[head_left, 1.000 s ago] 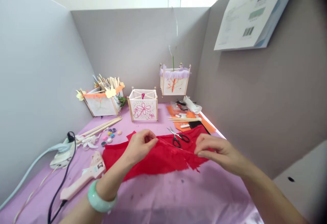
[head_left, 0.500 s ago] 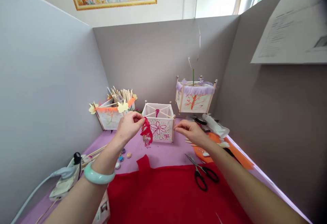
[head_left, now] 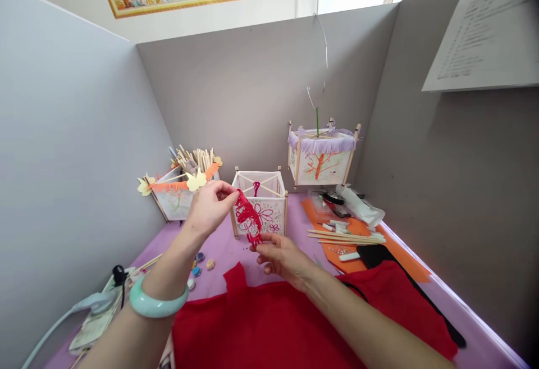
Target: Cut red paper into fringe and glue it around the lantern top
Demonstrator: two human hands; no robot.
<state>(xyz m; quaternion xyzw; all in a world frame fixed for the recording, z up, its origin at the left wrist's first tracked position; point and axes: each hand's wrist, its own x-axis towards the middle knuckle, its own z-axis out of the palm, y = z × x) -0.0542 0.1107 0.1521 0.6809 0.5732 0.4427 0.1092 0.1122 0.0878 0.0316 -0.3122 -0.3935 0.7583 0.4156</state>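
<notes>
A red lacy strip (head_left: 249, 214) hangs in front of the lantern, its top pinched between the thumb and fingers of my left hand (head_left: 214, 200). My right hand (head_left: 280, 256) has its thumb and fingertips closed on the strip's lower end. Directly behind stands a square white lantern (head_left: 272, 217) with a wooden stick frame, pink flower drawings and crossed sticks on top. A red cloth (head_left: 269, 324) lies below my hands. My right forearm covers most of the scissors; part of a black handle (head_left: 356, 289) shows.
An orange-trimmed lantern (head_left: 172, 203) holding sticks stands left; a purple-fringed lantern (head_left: 322, 161) is raised at back right. Wooden sticks (head_left: 345, 238) and an orange sheet (head_left: 408, 259) lie right. A power strip (head_left: 95, 324) sits at left, near small round lids (head_left: 196, 271). Grey partitions (head_left: 236, 94) enclose the table.
My right hand has come left and down from beside the lantern to the strip's lower end. The strip now slants down to the right. The view has shifted slightly.
</notes>
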